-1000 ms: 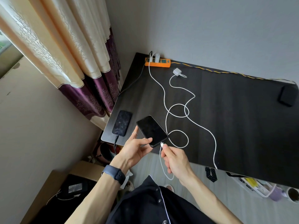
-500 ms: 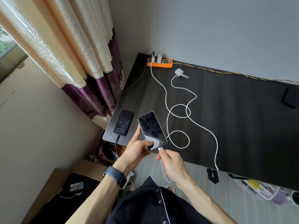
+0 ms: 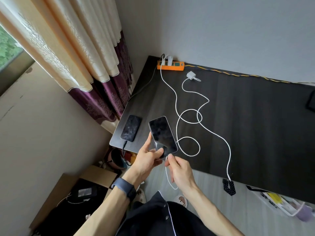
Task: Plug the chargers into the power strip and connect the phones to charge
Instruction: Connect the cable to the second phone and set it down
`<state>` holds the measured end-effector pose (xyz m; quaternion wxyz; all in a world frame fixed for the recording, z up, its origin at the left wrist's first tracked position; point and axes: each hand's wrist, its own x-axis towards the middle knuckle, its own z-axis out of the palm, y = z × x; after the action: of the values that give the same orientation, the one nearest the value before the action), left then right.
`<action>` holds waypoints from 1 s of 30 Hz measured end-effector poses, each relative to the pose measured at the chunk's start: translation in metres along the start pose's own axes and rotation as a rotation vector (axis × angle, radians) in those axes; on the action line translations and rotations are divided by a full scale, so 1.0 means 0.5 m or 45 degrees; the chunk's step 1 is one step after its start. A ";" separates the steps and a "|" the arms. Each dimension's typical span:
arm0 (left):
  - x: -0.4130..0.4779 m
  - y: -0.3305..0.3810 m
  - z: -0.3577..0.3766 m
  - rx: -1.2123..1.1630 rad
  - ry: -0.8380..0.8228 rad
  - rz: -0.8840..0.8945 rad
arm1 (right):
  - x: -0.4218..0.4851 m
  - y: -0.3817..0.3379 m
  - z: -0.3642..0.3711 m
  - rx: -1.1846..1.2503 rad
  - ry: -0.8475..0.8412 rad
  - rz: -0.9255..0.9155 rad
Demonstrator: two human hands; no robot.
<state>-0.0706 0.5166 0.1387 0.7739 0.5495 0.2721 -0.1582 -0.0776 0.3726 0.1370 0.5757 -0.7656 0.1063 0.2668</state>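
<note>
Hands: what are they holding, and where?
Left hand grips the shiny black phone by its bottom end; right hand pinches the thin white cable at its plug end.

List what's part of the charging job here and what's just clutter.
Job: held phone in left hand; white cable pinched by right hand; power strip; loose charger; second phone on the desk.
Clutter: curtain; cardboard box; white tray; black object at the desk's right edge.
</note>
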 end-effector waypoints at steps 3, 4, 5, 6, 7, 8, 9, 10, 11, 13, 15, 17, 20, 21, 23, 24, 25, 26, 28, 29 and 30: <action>0.014 0.011 -0.010 0.108 -0.030 -0.029 | 0.029 0.004 -0.041 -0.262 -0.226 0.025; 0.023 0.014 -0.020 0.190 -0.018 -0.054 | 0.041 0.012 -0.057 -0.384 -0.283 0.036; 0.032 0.017 -0.032 0.266 -0.005 -0.074 | 0.054 0.022 -0.073 -0.473 -0.313 0.049; 0.043 0.020 -0.046 0.324 0.017 -0.095 | 0.070 0.032 -0.092 -0.529 -0.317 0.069; 0.053 0.021 -0.062 0.361 0.033 -0.113 | 0.083 0.042 -0.109 -0.570 -0.306 0.101; 0.063 0.019 -0.084 0.387 0.043 -0.137 | 0.098 0.054 -0.126 -0.601 -0.282 0.138; 0.072 0.018 -0.101 0.399 0.045 -0.150 | 0.117 0.067 -0.143 -0.624 -0.237 0.174; 0.080 0.016 -0.114 0.405 0.049 -0.174 | 0.136 0.080 -0.158 -0.640 -0.174 0.213; 0.086 0.013 -0.125 0.416 0.060 -0.193 | 0.156 0.093 -0.171 -0.654 -0.099 0.253; 0.098 0.005 -0.131 0.433 0.131 -0.215 | 0.189 0.112 -0.188 -0.703 0.043 0.319; 0.114 -0.009 -0.124 0.442 0.191 -0.232 | 0.206 0.122 -0.196 -0.728 0.124 0.368; 0.133 -0.018 -0.112 0.444 0.212 -0.236 | 0.221 0.123 -0.194 -0.710 0.151 0.387; 0.177 -0.029 -0.099 0.376 0.243 -0.254 | 0.251 0.121 -0.177 -0.675 0.123 0.414; 0.189 -0.034 -0.095 0.348 0.250 -0.249 | 0.256 0.120 -0.170 -0.686 0.103 0.414; 0.230 -0.044 -0.102 0.354 0.264 -0.240 | 0.272 0.117 -0.140 -0.708 0.065 0.408; 0.250 -0.053 -0.110 0.340 0.247 -0.224 | 0.278 0.116 -0.124 -0.729 0.053 0.399; 0.268 -0.057 -0.118 0.291 0.237 -0.220 | 0.284 0.115 -0.109 -0.756 0.053 0.392; 0.290 -0.063 -0.127 0.270 0.249 -0.222 | 0.292 0.113 -0.093 -0.786 0.066 0.392; 0.354 -0.116 -0.171 0.302 0.283 -0.178 | 0.305 0.107 -0.061 -0.855 0.109 0.414; 0.374 -0.128 -0.188 0.375 0.293 -0.163 | 0.312 0.102 -0.044 -0.912 0.141 0.409; 0.378 -0.121 -0.193 0.459 0.310 -0.153 | 0.317 0.094 -0.027 -0.988 0.178 0.370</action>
<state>0.0240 0.5964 -0.0439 0.6138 0.6768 0.3630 -0.1827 0.0365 0.3680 0.0166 0.1925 -0.9189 0.1438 0.3128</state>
